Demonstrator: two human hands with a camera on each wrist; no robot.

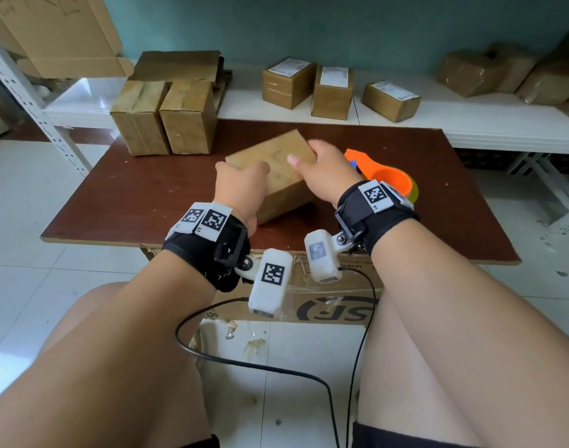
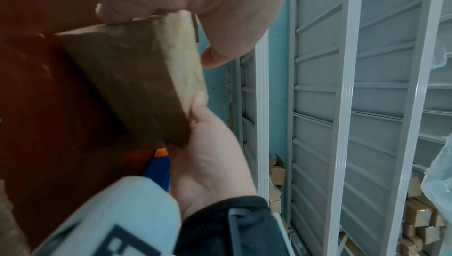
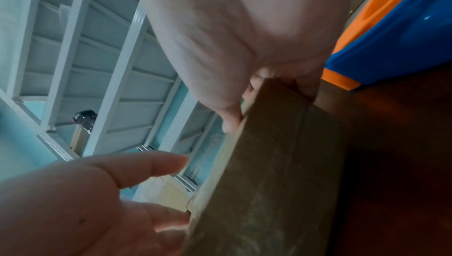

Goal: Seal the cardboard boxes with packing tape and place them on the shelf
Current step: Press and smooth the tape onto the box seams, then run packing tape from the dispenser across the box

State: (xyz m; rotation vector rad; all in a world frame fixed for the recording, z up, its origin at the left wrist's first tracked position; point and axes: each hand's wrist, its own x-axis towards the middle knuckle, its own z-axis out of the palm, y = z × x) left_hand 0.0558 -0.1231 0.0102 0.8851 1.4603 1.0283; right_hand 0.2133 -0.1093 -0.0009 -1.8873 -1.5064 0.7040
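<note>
Both hands are gripping the taped cardboard box [image 1: 278, 166] above the worktop [image 1: 147, 195]: left hand [image 1: 241, 189] at its 7 o'clock corner, right hand [image 1: 325, 171] at 3 o'clock.

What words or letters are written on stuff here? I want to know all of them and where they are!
"SF", upside down: big cardboard box under the table.
"MMMM"-like row of small letters: same box's top edge; unclear.
White labels on the three shelf boxes: print too small to read.
Square black-and-white code tags on the wrist bands: patterns, with tiny unreadable marks beside them.
Box in the hands: no readable text.
</note>
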